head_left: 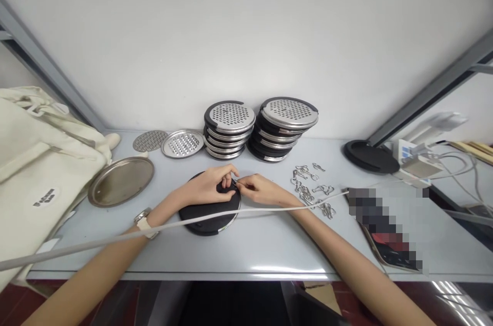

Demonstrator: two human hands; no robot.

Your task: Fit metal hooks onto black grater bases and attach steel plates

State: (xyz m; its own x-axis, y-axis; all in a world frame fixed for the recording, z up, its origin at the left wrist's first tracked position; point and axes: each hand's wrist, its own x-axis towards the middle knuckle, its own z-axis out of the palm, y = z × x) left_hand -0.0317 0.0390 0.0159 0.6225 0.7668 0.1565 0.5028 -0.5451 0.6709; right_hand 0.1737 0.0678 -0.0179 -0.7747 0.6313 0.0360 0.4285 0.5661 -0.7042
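A round black disc [210, 221] with a thin shiny rim lies on the table under my hands. My left hand [211, 185] rests over its upper part, thumb and curled fingers closed at the right edge of the disc. From the right, my right hand [260, 189] pinches at that same edge, its fingertips meeting those of the left. A small dark piece shows between the fingertips, too covered to make out. Several small metal clips [306, 192] with rings lie loose to the right of my right hand.
Two stacks of perforated metal discs with black rims, the left stack [230, 115] and right stack [288, 112], stand by the wall. Grater plates [183, 144], a round tray [121, 182] and a bag [38, 161] are left. A white cable [173, 224] crosses in front; a phone [385, 233] and black disc [370, 156] lie right.
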